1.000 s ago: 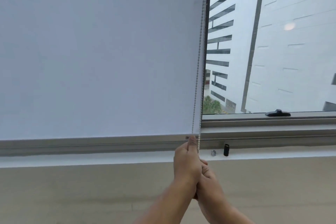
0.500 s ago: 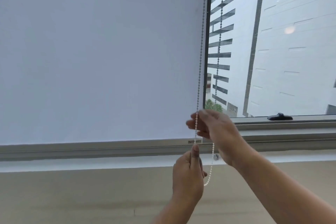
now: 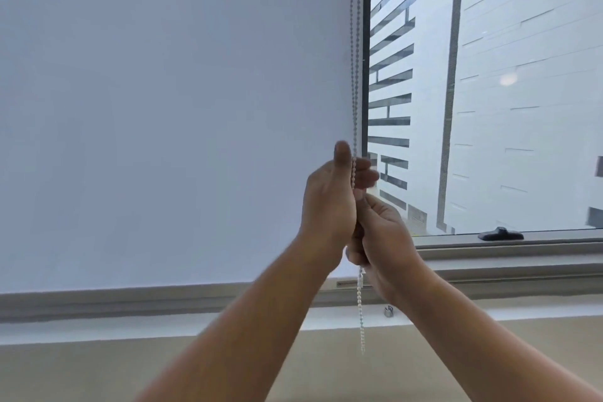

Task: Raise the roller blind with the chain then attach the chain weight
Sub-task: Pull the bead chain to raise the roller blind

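A white roller blind [image 3: 169, 114] covers the left window pane down to its grey bottom bar [image 3: 130, 295]. A beaded chain [image 3: 355, 75] hangs along the blind's right edge. My left hand [image 3: 329, 202] is raised with its thumb up, and the chain runs across its fingers. My right hand [image 3: 381, 235] is just below and to the right, fingers closed on the chain. A loose end of the chain [image 3: 361, 313] dangles under my hands. A small silver clip-like piece [image 3: 388, 311] lies on the sill; my right forearm hides the spot beside it.
The white sill [image 3: 98, 330] runs across under the blind, with a beige wall [image 3: 98, 372] below. A black window handle [image 3: 501, 234] sits on the right pane's frame. Outside are pale buildings.
My left hand has risen from sill height to above my right hand. My right hand has dropped slightly and closed on the chain. The blind's bottom bar looks unchanged.
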A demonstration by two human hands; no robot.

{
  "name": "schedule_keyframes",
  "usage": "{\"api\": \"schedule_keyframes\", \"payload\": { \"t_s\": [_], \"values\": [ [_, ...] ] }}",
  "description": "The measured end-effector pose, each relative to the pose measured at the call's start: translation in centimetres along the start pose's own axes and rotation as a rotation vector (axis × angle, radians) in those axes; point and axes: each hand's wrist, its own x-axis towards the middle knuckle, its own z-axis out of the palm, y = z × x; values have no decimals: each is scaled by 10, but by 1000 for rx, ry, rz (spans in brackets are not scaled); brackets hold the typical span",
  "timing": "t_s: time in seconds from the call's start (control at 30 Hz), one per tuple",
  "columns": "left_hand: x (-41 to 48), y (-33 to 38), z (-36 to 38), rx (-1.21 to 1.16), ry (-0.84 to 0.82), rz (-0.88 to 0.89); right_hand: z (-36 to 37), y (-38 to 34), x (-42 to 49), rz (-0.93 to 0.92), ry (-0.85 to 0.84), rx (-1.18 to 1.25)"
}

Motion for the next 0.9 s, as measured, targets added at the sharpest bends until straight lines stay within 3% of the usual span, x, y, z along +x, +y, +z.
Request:
{"api": "schedule_keyframes", "payload": {
  "t_s": [0.07,0.17,0.27,0.43,0.6,0.77,0.9],
  "values": [
    [16,18,5,-172,-67,-156,1,0,0,-16,8,-35],
    [21,13,10,-264,-45,-176,0,1,-4,-50,5,-66],
    [13,-5,13,-241,-26,-133,-2,8,-14,-45,16,-66],
    [-8,-52,1,-175,-2,-243,-12,43,-37,91,14,-117],
    [-41,-111,-10,-3,36,-426,-43,104,-60,313,8,-517],
    [-57,-124,-13,70,78,-390,-46,110,-73,442,-56,-554],
    [-56,-115,-24,97,89,-397,-43,84,-64,503,-231,-640]
  ]
}}
